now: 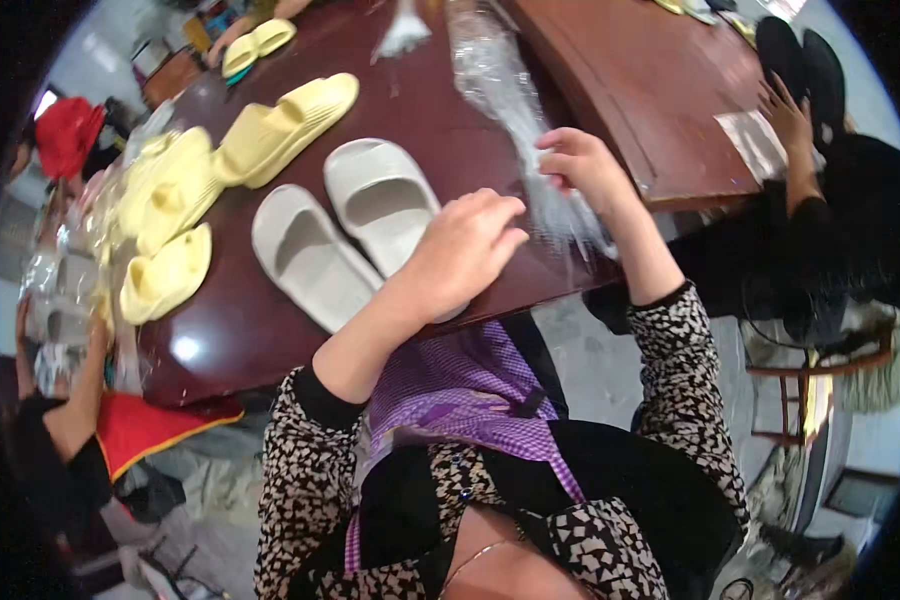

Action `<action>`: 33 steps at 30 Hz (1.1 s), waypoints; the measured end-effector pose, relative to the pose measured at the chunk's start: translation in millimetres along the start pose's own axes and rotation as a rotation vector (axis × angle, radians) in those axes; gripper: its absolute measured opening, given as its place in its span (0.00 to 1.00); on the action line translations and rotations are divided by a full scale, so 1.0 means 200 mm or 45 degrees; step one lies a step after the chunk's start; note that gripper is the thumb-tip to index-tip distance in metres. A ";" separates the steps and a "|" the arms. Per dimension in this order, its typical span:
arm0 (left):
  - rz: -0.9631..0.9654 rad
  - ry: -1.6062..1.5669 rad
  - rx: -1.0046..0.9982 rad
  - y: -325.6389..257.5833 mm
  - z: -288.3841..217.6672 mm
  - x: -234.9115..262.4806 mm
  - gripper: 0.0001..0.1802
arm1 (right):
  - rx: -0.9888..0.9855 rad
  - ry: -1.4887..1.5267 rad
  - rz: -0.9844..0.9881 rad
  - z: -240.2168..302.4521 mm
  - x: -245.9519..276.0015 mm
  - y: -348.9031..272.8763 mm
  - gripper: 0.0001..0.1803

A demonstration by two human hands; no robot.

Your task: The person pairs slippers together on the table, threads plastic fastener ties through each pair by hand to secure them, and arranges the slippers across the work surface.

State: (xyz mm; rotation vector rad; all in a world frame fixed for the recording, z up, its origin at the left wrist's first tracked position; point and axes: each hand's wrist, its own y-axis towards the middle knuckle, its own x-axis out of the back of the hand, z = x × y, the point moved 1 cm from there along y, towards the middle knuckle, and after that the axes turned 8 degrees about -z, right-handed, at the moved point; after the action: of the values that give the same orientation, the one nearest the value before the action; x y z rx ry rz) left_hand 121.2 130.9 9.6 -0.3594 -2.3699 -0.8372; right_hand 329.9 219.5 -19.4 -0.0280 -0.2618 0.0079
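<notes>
A pair of light grey slippers lies on the dark red table; the left slipper (278,212) and the right slipper (355,160) sit side by side, toes pointing away from me. My left hand (460,250) hovers over the heel of the right slipper, partly hiding it. Its fingers are half bent, with the thumb apart and nothing visible between them. My right hand (582,168) is raised above a bundle of thin clear plastic strands (562,222). Its fingers curl loosely, slightly apart, and I make out nothing in them.
Several yellow slippers (290,128) lie to the left and far left. Crumpled clear plastic (485,65) runs along the table seam, and white strands (404,35) lie at the far side. A second brown table (620,80) adjoins on the right. A co-worker's hand (788,118) touches black slippers (823,75) there.
</notes>
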 end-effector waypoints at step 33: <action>-0.321 -0.124 -0.272 -0.05 0.01 -0.10 0.13 | 1.186 -1.007 -0.306 0.08 -0.13 0.05 0.15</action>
State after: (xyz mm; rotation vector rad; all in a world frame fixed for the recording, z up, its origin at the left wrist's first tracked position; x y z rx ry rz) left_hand 131.8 123.2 -9.3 -0.1917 -2.4548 -1.2211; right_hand 299.9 229.7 -10.4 0.9505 -1.0284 -0.1004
